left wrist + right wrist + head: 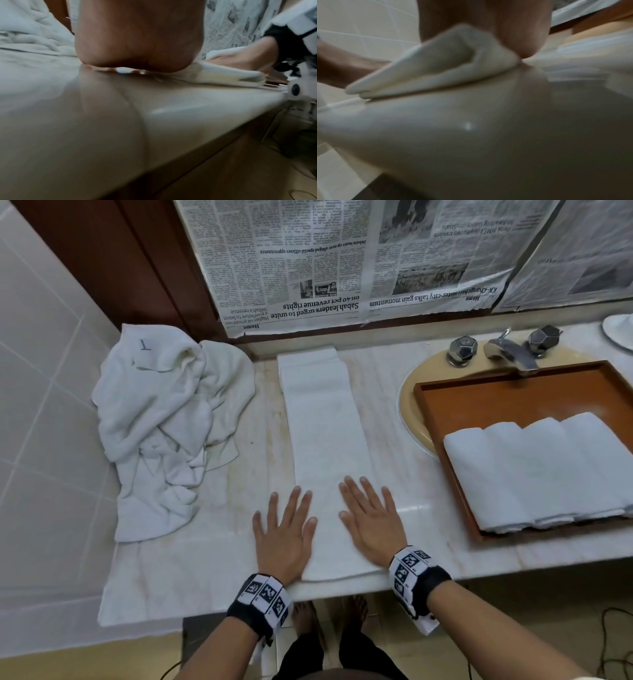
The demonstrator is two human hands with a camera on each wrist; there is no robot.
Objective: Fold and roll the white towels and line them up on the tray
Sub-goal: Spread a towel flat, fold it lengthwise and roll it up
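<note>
A white towel, folded into a long narrow strip, lies on the marble counter and runs from the back wall to the front edge. My left hand lies flat with spread fingers on the strip's near left edge. My right hand presses flat on its near right side. The towel's near end shows in the left wrist view, and its layered end bulges up in the right wrist view. Several rolled white towels lie side by side in the orange-brown tray.
A heap of loose white towels sits at the counter's left end against the tiled wall. The tray rests over a beige sink with a metal tap. Newspaper covers the wall behind. The counter's front edge is close to my wrists.
</note>
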